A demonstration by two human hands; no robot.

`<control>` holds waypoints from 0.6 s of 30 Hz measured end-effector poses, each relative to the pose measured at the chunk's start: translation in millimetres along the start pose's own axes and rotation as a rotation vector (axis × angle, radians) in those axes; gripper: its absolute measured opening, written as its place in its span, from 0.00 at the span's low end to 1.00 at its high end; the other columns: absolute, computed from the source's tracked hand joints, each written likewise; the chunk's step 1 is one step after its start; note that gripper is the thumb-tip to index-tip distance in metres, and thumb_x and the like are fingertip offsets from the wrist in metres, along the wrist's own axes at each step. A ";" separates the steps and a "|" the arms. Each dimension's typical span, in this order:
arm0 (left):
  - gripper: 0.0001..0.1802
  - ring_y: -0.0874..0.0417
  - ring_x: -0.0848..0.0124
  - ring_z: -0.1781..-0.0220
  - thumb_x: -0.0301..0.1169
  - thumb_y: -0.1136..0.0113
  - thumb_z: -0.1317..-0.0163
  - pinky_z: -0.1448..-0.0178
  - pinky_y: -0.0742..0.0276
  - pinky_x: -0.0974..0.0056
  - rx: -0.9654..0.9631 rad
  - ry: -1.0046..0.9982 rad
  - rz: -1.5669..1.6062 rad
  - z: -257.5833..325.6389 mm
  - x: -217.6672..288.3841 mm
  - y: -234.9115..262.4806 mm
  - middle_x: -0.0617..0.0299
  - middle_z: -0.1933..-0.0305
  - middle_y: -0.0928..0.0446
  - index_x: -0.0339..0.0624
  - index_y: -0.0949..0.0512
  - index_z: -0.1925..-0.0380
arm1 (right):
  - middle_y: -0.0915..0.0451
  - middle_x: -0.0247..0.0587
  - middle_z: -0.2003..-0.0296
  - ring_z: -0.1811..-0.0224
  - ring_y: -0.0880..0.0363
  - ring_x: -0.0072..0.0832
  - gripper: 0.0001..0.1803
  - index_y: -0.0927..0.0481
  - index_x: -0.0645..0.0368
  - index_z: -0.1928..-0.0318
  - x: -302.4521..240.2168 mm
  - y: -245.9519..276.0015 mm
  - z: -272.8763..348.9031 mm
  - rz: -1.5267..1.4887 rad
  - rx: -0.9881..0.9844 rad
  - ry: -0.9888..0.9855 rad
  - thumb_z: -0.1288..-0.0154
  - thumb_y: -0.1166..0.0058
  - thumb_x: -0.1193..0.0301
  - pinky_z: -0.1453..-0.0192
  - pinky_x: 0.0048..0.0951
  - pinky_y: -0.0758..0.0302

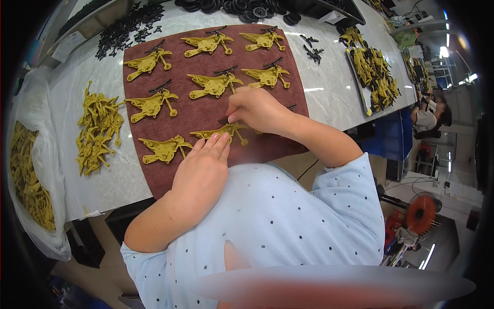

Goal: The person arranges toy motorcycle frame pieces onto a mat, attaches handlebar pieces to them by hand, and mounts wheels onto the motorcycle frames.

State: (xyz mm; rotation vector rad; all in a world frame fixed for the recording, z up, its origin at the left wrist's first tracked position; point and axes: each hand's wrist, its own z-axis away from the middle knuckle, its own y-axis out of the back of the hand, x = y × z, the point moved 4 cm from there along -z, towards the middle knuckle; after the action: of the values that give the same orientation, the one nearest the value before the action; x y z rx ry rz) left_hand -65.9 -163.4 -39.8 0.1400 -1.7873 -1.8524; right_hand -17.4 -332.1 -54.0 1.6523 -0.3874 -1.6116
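A row-by-row layout of yellow plastic frame parts rests on a dark red cloth [180,82]. Over the near middle frame part [237,131] lies my left hand [203,162], its fingers stretched flat against the part's edge. My right hand [257,109] is closed in a pinch on a small black plastic piece [224,121], right above that same frame part. Most of the piece is hidden by the fingers. Farther back, a yellow frame part [213,85] carries a thin black piece across its upper end, as do several others. The near left frame part [164,149] shows no black piece.
Loose yellow parts [98,129] are heaped left of the cloth, beside a clear bag [38,180] of more. Black pieces [131,28] and black wheels [247,7] lie at the back. A tray [358,82] of yellow parts and a few black pieces [312,51] are right.
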 end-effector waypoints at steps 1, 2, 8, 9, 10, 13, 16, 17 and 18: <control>0.27 0.35 0.58 0.32 0.33 0.42 0.43 0.30 0.41 0.58 0.003 0.006 0.003 0.3 0.0 -0.9 0.49 0.35 0.34 0.29 0.29 0.45 | 0.25 0.43 0.70 0.61 0.26 0.40 0.05 0.20 0.60 0.70 0.9 -2.0 -2.0 -0.002 -0.029 -0.008 0.49 0.38 0.75 0.58 0.35 0.29; 0.27 0.35 0.58 0.32 0.33 0.42 0.43 0.30 0.41 0.58 0.008 0.002 -0.013 0.5 0.5 -1.6 0.49 0.35 0.34 0.29 0.29 0.45 | 0.25 0.43 0.70 0.61 0.26 0.40 0.05 0.20 0.60 0.70 0.8 -1.9 -3.7 0.000 -0.036 -0.006 0.49 0.38 0.75 0.58 0.35 0.29; 0.27 0.35 0.59 0.32 0.33 0.42 0.43 0.30 0.41 0.59 0.007 0.010 -0.033 -1.6 1.4 -4.0 0.47 0.35 0.34 0.28 0.29 0.45 | 0.25 0.42 0.71 0.63 0.25 0.40 0.05 0.21 0.60 0.72 -1.4 -3.4 -8.7 0.047 -0.046 0.030 0.51 0.37 0.76 0.59 0.36 0.29; 0.27 0.35 0.59 0.32 0.33 0.42 0.43 0.30 0.41 0.59 -0.003 0.014 -0.039 -2.0 2.0 -4.5 0.47 0.35 0.34 0.28 0.29 0.45 | 0.25 0.42 0.71 0.64 0.25 0.40 0.05 0.21 0.61 0.73 -2.6 -5.0 -7.9 0.062 -0.037 0.030 0.51 0.37 0.76 0.59 0.36 0.29; 0.27 0.35 0.59 0.32 0.33 0.42 0.43 0.30 0.41 0.59 -0.002 0.012 -0.037 -2.3 2.7 -4.4 0.47 0.35 0.34 0.28 0.29 0.45 | 0.25 0.42 0.71 0.64 0.25 0.40 0.05 0.21 0.61 0.73 -3.2 -6.0 -7.2 0.077 -0.028 0.029 0.51 0.37 0.77 0.60 0.36 0.28; 0.27 0.34 0.59 0.33 0.33 0.42 0.43 0.30 0.41 0.59 -0.008 0.006 -0.063 -3.7 3.8 -2.6 0.46 0.36 0.33 0.28 0.29 0.46 | 0.24 0.42 0.71 0.64 0.24 0.40 0.05 0.20 0.61 0.72 3.5 -7.0 -6.2 0.010 -0.033 0.000 0.51 0.37 0.77 0.60 0.35 0.28; 0.23 0.31 0.59 0.35 0.27 0.50 0.44 0.31 0.39 0.60 0.024 -0.028 -0.002 -3.6 3.0 2.6 0.46 0.38 0.30 0.26 0.27 0.48 | 0.22 0.41 0.69 0.62 0.23 0.40 0.06 0.18 0.60 0.68 2.4 -1.3 -2.7 -0.019 -0.040 0.004 0.50 0.37 0.75 0.58 0.34 0.27; 0.23 0.31 0.59 0.35 0.28 0.48 0.44 0.31 0.39 0.59 0.040 -0.008 0.067 -0.2 1.6 4.4 0.46 0.39 0.30 0.26 0.27 0.49 | 0.22 0.41 0.69 0.62 0.23 0.40 0.06 0.18 0.60 0.68 2.6 0.2 -0.2 -0.008 -0.027 -0.004 0.50 0.37 0.75 0.58 0.34 0.27; 0.23 0.31 0.59 0.35 0.28 0.45 0.45 0.31 0.39 0.58 0.057 0.012 0.136 1.8 -0.4 5.6 0.45 0.39 0.30 0.26 0.27 0.49 | 0.21 0.41 0.67 0.60 0.22 0.39 0.07 0.18 0.59 0.67 0.5 3.7 2.1 -0.017 0.056 0.060 0.49 0.37 0.75 0.57 0.33 0.26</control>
State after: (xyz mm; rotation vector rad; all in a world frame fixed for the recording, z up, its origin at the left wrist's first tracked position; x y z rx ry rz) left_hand -64.6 -161.4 -34.4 0.0492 -1.7966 -1.7029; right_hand -18.1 -335.6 -51.6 1.7457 -0.3919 -1.5725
